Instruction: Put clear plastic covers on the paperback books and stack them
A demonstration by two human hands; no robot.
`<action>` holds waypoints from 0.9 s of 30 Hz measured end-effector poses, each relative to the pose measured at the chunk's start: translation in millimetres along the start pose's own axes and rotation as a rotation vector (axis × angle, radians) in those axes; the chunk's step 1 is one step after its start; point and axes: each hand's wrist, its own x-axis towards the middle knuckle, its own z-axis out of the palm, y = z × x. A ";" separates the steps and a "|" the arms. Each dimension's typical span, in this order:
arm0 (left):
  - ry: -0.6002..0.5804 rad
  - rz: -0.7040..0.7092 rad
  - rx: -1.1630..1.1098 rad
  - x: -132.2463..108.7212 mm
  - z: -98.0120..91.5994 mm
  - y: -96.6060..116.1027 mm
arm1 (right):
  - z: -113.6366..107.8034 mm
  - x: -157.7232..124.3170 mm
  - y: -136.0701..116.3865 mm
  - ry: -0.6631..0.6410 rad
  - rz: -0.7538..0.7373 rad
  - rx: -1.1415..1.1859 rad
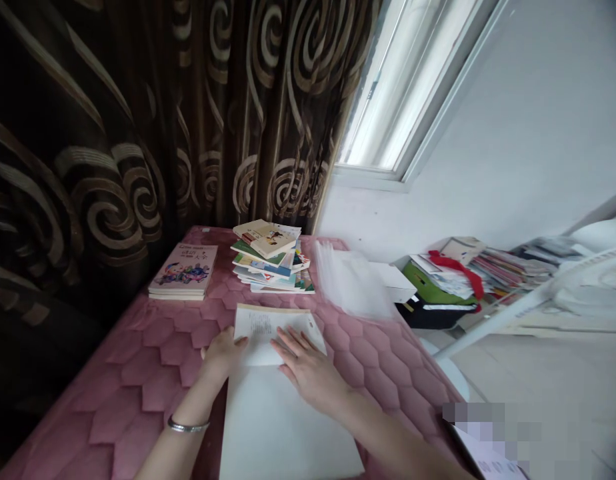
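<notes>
An open book [288, 427] lies on the pink padded surface in front of me. Its far page carries a small block of print, while the near part is blank and pale. My left hand [222, 353] is closed at the book's left edge, thumb over the page; its other fingers are mostly hidden. A silver bangle [188, 425] circles that wrist. Flat on the right side of the far page rests my right hand [308, 367], fingers spread and holding nothing.
Beyond the book stands an uneven book pile [268, 260]; a neater stack [183, 272] is at the left. Clear plastic sheets [351, 283] lie at the right. Past the edge are a green and black box [438, 287] with papers and a white fan-like stand [503, 313].
</notes>
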 end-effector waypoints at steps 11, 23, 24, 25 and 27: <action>0.074 0.103 0.525 -24.7 4.4 17.7 | 17.1 8.2 14.1 -0.173 0.060 0.193; -0.335 0.442 0.641 -10.3 20.1 48.6 | 22.3 7.5 13.8 -0.177 0.094 0.262; -0.322 0.442 0.645 -8.9 20.0 49.7 | 23.2 6.9 14.1 -0.174 0.092 0.263; -0.306 0.443 0.648 -8.1 19.9 49.7 | 24.1 6.1 14.4 -0.170 0.090 0.265; -0.276 0.443 0.645 -8.0 19.8 46.7 | 24.4 4.9 14.8 -0.162 0.091 0.272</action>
